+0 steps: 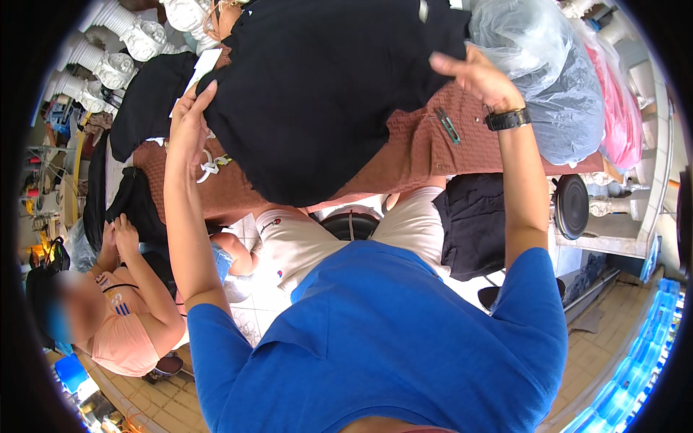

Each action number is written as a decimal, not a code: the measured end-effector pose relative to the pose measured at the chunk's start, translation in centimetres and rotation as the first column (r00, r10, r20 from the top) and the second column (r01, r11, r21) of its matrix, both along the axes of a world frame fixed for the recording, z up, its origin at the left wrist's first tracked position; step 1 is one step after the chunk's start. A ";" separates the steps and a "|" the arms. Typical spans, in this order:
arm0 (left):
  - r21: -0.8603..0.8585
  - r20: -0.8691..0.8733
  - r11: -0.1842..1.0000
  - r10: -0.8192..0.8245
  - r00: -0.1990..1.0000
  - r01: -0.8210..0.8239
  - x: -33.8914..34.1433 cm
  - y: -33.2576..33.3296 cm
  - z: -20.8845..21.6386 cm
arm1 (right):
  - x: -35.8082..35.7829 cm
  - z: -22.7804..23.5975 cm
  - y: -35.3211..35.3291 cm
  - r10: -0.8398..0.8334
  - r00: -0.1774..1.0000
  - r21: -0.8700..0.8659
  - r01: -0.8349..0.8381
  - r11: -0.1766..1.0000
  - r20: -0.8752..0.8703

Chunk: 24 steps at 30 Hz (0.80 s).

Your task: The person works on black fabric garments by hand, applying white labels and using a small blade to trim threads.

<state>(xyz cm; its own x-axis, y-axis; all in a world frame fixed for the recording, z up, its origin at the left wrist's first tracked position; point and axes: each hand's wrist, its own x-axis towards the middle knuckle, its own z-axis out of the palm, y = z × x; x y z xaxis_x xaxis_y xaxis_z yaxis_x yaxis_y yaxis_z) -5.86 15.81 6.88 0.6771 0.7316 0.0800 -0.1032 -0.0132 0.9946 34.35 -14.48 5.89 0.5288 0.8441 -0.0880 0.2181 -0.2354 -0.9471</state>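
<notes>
A large piece of black fabric [310, 94] is spread over the table and hangs over its near edge toward my lap. My left hand [189, 126] pinches the fabric's left edge between thumb and fingers. At the fabric's right side, my right hand [491, 83] has its thumb stretched out and apart from the fingers, slightly blurred, with a dark watch on the wrist. Green-handled thread snips [447, 126] lie on the brown table cover [426, 148], below that hand. Close to my left wrist lies a white ring-shaped item [209, 166].
Clear plastic bags [541, 79] fill the table's right end. More black fabric [151, 101] lies at the left, and some black cloth [473, 224] hangs beside my right leg. A co-worker [130, 310] sits at the left, handling black cloth. White balusters [119, 43] stand behind.
</notes>
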 end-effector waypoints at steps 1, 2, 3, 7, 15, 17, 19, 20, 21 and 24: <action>-0.001 0.052 0.995 0.096 0.994 -0.096 0.2 -0.7 -0.1 | -0.6 0.3 -0.2 0.030 0.999 -0.021 -0.029 0.999 0.040; 0.023 0.010 0.996 0.089 0.996 -0.089 -0.1 -0.5 -0.1 | -1.3 0.5 -0.7 0.055 0.995 -0.043 -0.051 0.998 0.081; 0.042 -0.039 0.995 0.093 0.995 -0.091 -1.0 -0.3 -0.1 | -1.5 1.3 -1.3 -0.037 0.999 0.011 0.037 0.999 -0.010; 0.548 -0.287 0.835 0.251 0.924 -0.057 -2.4 -2.0 0.3 | -3.1 2.0 -2.8 0.198 0.967 0.341 -0.134 0.930 -0.159; 0.067 -0.208 0.968 0.250 0.946 -0.241 -4.1 -1.5 5.4 | -2.6 7.7 -4.2 0.190 0.911 0.630 0.092 0.771 -0.366; -0.189 -0.066 0.972 0.132 0.989 -0.142 -1.9 1.9 3.3 | -0.8 6.5 -1.6 0.184 0.930 0.506 0.002 0.863 -0.317; -0.258 0.014 0.958 0.135 0.991 -0.127 0.8 3.7 3.1 | 3.2 4.8 1.2 0.134 0.952 0.513 0.027 0.858 -0.275; -0.256 0.085 0.957 0.164 0.983 -0.138 1.7 4.9 3.5 | 5.1 4.7 2.2 0.083 0.971 0.537 0.051 0.842 -0.223; -0.262 0.153 0.952 0.200 0.968 -0.156 1.9 6.5 3.6 | 5.3 5.1 2.8 0.035 0.984 0.556 0.070 0.828 -0.175; -0.169 0.205 0.979 0.146 0.968 -0.112 1.1 5.8 5.4 | 3.3 8.0 2.1 -0.243 0.970 0.580 0.191 0.792 0.013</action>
<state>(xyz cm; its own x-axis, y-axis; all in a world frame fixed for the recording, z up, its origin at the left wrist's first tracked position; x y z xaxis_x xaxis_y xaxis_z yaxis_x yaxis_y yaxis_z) -4.76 21.57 12.31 0.5554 0.8264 0.0924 -0.3224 0.1116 0.9400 37.69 -12.41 13.87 0.6871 0.5896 0.4246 0.3102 0.2904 -0.9052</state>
